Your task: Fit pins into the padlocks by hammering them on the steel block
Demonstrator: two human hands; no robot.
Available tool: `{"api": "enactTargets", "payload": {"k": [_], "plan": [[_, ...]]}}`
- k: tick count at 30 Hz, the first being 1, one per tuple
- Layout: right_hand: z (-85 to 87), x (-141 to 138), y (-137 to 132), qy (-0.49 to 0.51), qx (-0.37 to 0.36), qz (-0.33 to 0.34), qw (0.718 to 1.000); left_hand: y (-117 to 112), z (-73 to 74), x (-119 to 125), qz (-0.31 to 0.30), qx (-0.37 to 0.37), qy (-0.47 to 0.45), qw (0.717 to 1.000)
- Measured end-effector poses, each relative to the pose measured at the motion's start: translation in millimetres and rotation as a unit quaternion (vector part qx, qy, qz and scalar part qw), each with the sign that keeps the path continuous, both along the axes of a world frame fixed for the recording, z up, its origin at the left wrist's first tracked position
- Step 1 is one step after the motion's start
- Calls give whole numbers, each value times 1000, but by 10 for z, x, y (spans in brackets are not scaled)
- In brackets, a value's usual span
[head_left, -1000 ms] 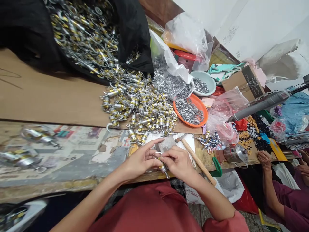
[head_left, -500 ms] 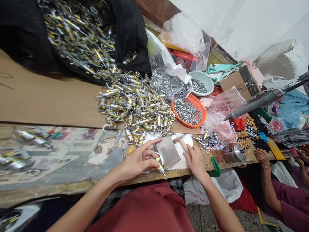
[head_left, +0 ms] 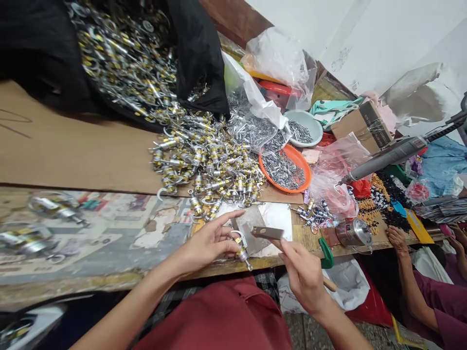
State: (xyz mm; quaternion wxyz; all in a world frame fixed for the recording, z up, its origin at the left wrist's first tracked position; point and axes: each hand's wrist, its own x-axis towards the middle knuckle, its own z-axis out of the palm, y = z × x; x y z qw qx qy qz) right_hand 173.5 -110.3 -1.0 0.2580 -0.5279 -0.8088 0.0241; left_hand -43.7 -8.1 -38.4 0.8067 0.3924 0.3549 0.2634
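from far off, through the head view, i have the left grip [head_left: 207, 243] pinched narrow, thumb against fingers, on one hooked metal fitting [head_left: 241, 251]. the fitting slants over the near edge of the bench [head_left: 219, 266], its curved hook by the steel plate [head_left: 260, 249] and its ringed end pointing toward the body; i cannot tell whether it touches the plate. my forefinger points out past it, probably so the pinch hides little of the hook.

my right grip [head_left: 302, 267] is wrapped around the wooden handle of a hammer [head_left: 268, 233], fairly close to its head, with the handle's butt jutting out behind. i judge that short hold gives control over reach. the head hangs across the plate, which lies on a white sheet [head_left: 280, 214], presumably as a firm backing.

beyond, the pile of similar fittings [head_left: 215, 163] spills from a black bag [head_left: 202, 34], likely left there to be within reach. the orange bowl [head_left: 309, 177] of small metal bits sits just right of the pile, its rim perhaps stopping them from scattering.
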Motion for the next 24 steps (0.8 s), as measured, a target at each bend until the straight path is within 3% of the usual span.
{"api": "enactTargets", "payload": {"k": [2, 5, 9, 11, 16, 20, 24], "plan": [[0, -25, 3, -19, 9, 0, 1000, -9, 13, 2, 5, -1, -2, 1000], [6, -55, 17, -80, -50, 6, 996, -17, 31, 5, 8, -7, -1, 1000], [29, -100, 45, -80, -55, 1, 995, -6, 35, 13, 6, -7, 5, 1000], [8, -83, 94, -65, -96, -1, 993, 2, 32, 16, 4, -4, 6, 1000], [-267, 230, 337, 86, -133, -120, 980, 8, 32, -14, 10, 29, 39, 999], [-507, 462, 498, 101, -197, -137, 965, -6, 32, -47, 1, 68, 71, 995], [-455, 304, 556, 88, -118, -143, 979, -35, 23, -25, -75, 74, 69, 992]]}}
